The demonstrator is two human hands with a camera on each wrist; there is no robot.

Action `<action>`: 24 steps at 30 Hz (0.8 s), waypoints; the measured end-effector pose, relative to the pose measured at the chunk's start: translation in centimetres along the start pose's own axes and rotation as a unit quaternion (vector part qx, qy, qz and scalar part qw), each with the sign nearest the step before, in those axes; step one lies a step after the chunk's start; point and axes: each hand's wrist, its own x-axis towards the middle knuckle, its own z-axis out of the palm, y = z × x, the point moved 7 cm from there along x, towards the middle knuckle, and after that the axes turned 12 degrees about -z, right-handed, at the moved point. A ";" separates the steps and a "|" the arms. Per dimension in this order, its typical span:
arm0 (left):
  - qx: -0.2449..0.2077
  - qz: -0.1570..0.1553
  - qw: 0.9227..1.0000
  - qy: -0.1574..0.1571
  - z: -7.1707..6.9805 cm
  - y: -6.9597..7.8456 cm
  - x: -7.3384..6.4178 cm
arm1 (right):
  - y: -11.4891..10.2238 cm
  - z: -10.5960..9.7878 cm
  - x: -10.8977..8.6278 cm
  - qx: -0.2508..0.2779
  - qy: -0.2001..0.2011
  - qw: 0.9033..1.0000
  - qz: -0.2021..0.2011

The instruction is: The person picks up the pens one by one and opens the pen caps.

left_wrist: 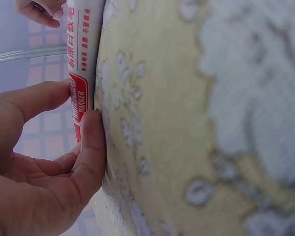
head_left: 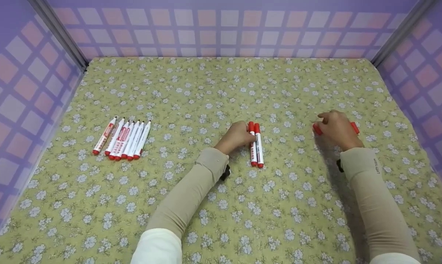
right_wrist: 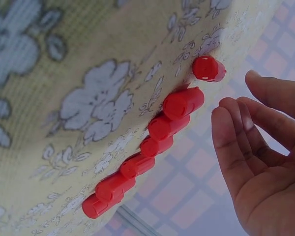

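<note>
Two whiteboard markers with red caps lie side by side mid-table. My left hand (head_left: 236, 136) pinches the left one, a white marker (head_left: 253, 158) with red print, between thumb and fingers; the left wrist view shows the fingers along its barrel (left_wrist: 83, 44). Just right of it lies the other marker (head_left: 260, 152). Over at the right, my right hand (head_left: 336, 128) hovers with loosely bent fingers over a row of red caps (head_left: 354, 127), mostly hidden beneath it in the head view. In the right wrist view that row of several caps (right_wrist: 184, 103) shows beside the fingers, with one cap (right_wrist: 206, 69) set apart.
Several uncapped white markers (head_left: 122, 141) with dark tips lie in a row at the left, tips pointing away. A flowered yellow cloth (head_left: 206, 84) covers the table. Purple checked panels (head_left: 228, 29) stand along the back and both sides.
</note>
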 end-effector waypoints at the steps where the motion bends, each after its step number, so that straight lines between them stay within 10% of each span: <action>1: 0.001 -0.002 1.000 0.001 0.0 0.0 0.0 | 0.0 0.0 0.0 -0.002 0.001 1.000 -0.002; 24: 0.019 -0.008 1.000 0.013 0.0 0.0 0.2 | -0.4 0.3 0.1 0.005 0.000 1.000 -0.013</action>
